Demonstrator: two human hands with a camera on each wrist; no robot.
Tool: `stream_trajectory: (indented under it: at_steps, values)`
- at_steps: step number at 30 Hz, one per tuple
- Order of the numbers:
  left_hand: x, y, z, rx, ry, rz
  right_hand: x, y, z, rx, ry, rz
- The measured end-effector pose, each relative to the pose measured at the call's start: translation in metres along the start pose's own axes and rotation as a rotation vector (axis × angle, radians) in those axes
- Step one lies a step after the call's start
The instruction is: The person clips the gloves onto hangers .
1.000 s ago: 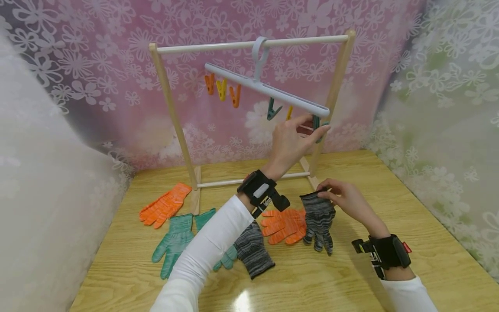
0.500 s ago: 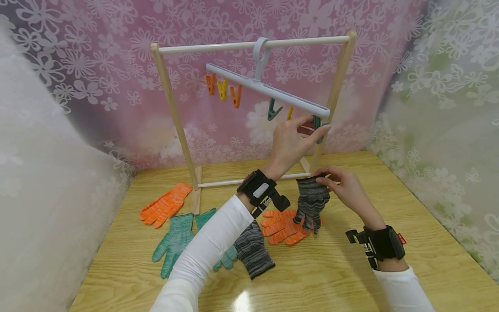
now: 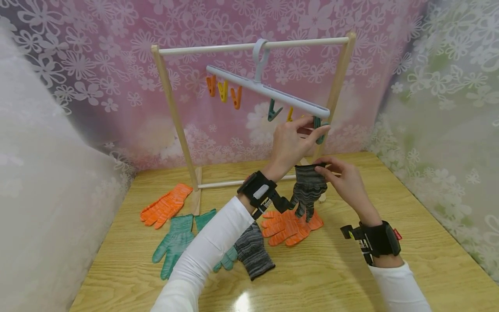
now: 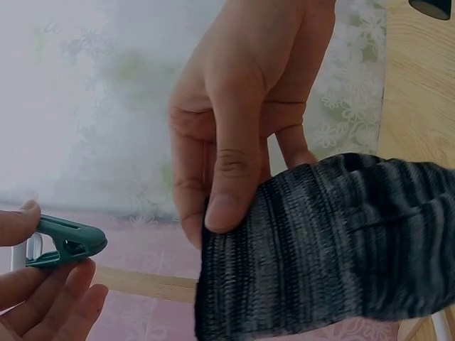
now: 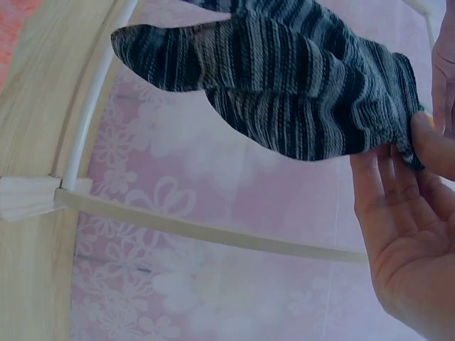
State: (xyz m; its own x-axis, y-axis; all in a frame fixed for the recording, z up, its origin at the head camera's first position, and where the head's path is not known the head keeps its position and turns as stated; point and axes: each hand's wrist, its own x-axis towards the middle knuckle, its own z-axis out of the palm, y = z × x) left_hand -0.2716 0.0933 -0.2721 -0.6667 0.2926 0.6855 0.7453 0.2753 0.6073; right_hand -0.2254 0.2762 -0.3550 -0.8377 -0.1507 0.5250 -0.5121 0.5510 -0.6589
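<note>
My left hand [image 3: 290, 141] pinches a dark green clothespin [image 3: 318, 130] at the low right end of a pale grey hanger [image 3: 273, 94]. In the left wrist view that clothespin [image 4: 70, 240] sits between thumb and fingers. My right hand [image 3: 347, 182] holds a black-and-grey striped knit glove [image 3: 309, 184] by its cuff, thumb on one side and fingers on the other. The glove hangs fingers down, just below the clothespin and apart from it. In the right wrist view the glove [image 5: 298, 85] stretches away from the right hand [image 5: 405, 227].
The tilted hanger hangs from a rack's white bar [image 3: 218, 47], with orange, yellow and green clothespins along it. On the table [image 3: 312, 277] lie orange gloves [image 3: 167, 204] [image 3: 286, 227], green gloves [image 3: 175, 242] and another striped glove [image 3: 255, 253], partly covered by the left arm.
My right hand has lifted the striped glove up and slightly left, towards the clothespin, uncovering more of the orange glove beneath. The left hand stays at the clothespin.
</note>
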Motion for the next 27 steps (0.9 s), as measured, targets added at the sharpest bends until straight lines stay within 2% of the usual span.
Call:
stream_trajectory:
  at_steps: [5,10,18,23,27]
  values:
    - [0.000,-0.002,0.000,0.008,-0.003,-0.015,0.005,-0.006,-0.002,0.062,0.066,0.020]
    - [0.000,-0.003,0.000,-0.003,0.012,-0.004,0.009,-0.008,-0.004,0.097,0.109,0.011]
    - [0.000,-0.002,-0.003,-0.026,0.019,-0.077,0.017,-0.014,-0.007,0.166,0.146,0.040]
    - [0.000,-0.004,-0.003,-0.059,0.022,-0.078,0.021,-0.015,-0.007,0.161,0.160,0.025]
    - [0.000,-0.004,-0.004,-0.040,0.021,-0.090,0.025,-0.017,-0.007,0.150,0.172,0.038]
